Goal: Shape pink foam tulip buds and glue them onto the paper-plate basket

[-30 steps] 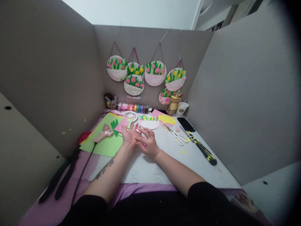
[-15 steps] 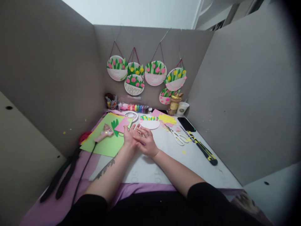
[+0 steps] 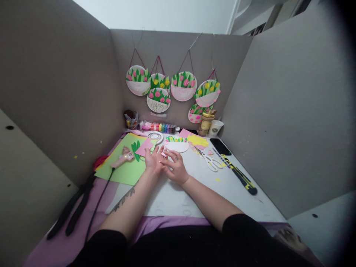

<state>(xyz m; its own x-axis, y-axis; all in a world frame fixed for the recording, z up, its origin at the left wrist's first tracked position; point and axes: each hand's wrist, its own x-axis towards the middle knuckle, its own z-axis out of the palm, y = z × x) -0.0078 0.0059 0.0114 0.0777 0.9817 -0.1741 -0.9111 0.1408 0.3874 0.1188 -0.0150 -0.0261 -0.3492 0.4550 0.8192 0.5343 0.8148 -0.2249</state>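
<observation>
My left hand [image 3: 154, 161] is held palm up over the white board, its fingers stretched out. Across its palm and fingers lie the spread fingertips of my right hand [image 3: 175, 167], palm down. No object shows in either hand, though a small pink patch [image 3: 163, 153] appears by the fingertips; I cannot make out whether it is touched. Just beyond my hands lies a half-round white paper-plate basket [image 3: 178, 147] with yellow paper tulips and green leaves. Left of my hands are pink paper [image 3: 145, 147] and green paper leaves [image 3: 136, 150].
A pink glue gun [image 3: 122, 160] with a black cord rests on light green paper [image 3: 130, 178]. To the right are white-handled scissors [image 3: 213, 163], a black-and-yellow cutter [image 3: 244, 181], a phone [image 3: 220, 147] and a paper cup [image 3: 216, 128]. Finished plate baskets [image 3: 184, 92] hang on the back panel.
My right hand has slid slightly right, its fingers spreading and easing off my left palm. The left fingers are straighter and more visible. Objects on the table have not moved.
</observation>
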